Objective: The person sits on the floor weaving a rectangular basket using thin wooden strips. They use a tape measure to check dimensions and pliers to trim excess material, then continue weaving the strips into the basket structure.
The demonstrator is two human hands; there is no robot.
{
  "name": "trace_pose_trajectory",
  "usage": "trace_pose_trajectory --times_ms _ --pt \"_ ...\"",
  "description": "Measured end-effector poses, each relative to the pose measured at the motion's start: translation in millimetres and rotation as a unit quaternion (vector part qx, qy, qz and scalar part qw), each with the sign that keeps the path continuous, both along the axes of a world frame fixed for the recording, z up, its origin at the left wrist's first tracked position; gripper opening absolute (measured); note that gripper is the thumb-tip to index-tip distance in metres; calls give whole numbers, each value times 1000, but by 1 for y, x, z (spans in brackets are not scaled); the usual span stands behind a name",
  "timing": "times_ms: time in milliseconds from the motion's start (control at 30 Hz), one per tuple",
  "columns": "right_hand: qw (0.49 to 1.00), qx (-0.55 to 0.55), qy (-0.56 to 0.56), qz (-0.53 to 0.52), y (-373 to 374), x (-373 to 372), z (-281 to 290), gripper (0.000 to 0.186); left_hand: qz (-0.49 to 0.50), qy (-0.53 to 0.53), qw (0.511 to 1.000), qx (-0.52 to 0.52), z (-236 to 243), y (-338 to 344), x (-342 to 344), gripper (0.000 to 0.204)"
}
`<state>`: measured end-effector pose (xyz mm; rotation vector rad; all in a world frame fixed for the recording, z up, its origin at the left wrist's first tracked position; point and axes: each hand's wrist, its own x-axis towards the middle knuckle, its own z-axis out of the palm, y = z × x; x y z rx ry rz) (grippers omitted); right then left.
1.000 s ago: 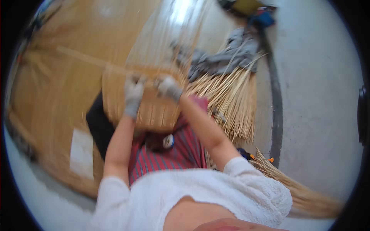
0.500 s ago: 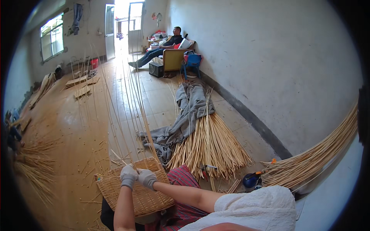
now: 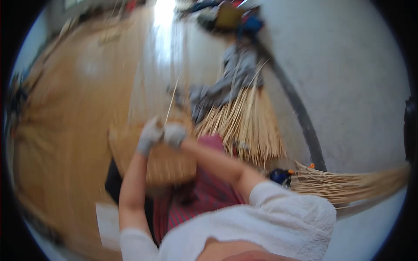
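Note:
A woven wicker basket of tan cane rests across my lap, its far edge beneath my hands. My left hand, in a pale grey glove, is closed at that edge. Right beside it my gloved right hand is closed too, nearly touching the left. A thin light cane rises between them at a slant. Motion blur hides exactly how the fingers grip, and the other upright canes have smeared into faint streaks. Under the basket lies a red and grey striped cloth.
A large bundle of cut canes fans out on the floor ahead to the right, partly under a grey cloth. Another cane bundle lies at the right by a dark blue round object. Blurred furniture stands at the back.
The view has tipped down and blurred; the doorway and seated person have left it. My hands remain together at the basket's far edge, where the cane between them now leans right.

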<state>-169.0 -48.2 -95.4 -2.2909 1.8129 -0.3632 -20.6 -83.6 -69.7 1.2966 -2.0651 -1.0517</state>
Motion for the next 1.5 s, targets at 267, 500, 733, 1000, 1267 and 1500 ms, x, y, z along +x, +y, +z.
trace_pose_trajectory --times_ms 267,500,733,1000,1267,1500 --pt "973 30 225 48 -44 15 97 61 158 164 945 235 25 35 5 30" --pt "770 -94 -632 -1 -22 -23 99 55 128 106 958 236 45 36 4 26" --pt "608 -30 -763 -217 99 -69 36 15 100 -75 984 131 54 47 2 18" --pt "668 -3 -713 -213 66 -73 62 14 80 192 976 59 -13 86 21 44" --pt "716 -15 -669 -200 68 -59 68 10 52 39 997 -35 -6 93 27 39" --pt "738 16 -650 -179 44 -73 62 9 43 -85 994 -55 11 87 23 36"
